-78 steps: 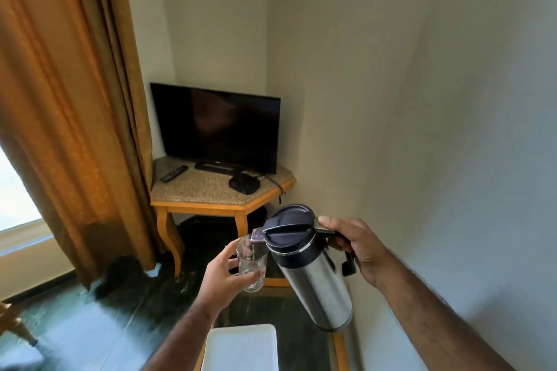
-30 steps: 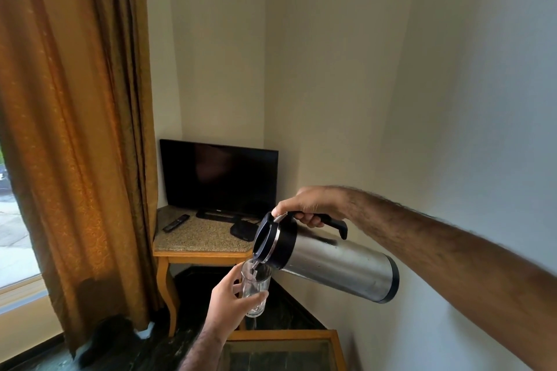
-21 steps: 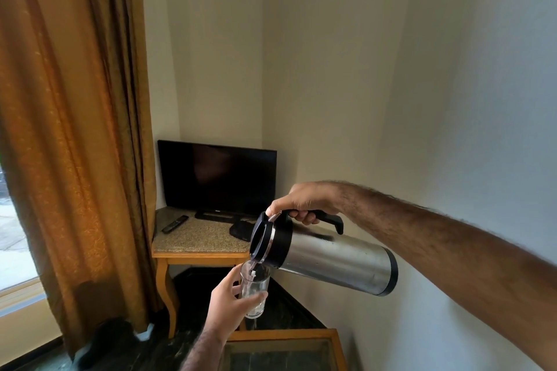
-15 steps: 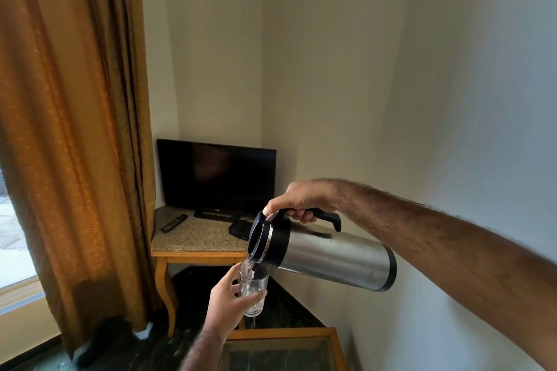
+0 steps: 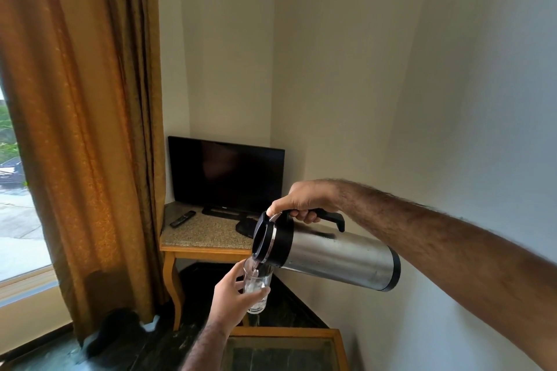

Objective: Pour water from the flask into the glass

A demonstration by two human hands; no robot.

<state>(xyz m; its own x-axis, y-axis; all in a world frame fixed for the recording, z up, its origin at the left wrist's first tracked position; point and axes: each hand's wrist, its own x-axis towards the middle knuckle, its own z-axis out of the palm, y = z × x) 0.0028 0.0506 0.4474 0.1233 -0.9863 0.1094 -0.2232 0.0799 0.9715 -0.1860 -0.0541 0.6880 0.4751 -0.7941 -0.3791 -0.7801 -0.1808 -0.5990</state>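
Steel flask [image 5: 337,259] tipped near-horizontal by right hand [image 5: 304,200], fingers wrapped round handle; glass [image 5: 257,288] clasped under spout by left hand [image 5: 233,295] to catch water.

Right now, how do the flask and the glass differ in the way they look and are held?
The flask is steel with a black lid; the glass is clear. The flask lies tipped nearly level, the glass stands upright below its spout. The right hand holds the flask by its handle, the left hand wraps the glass. Both are held in the air.
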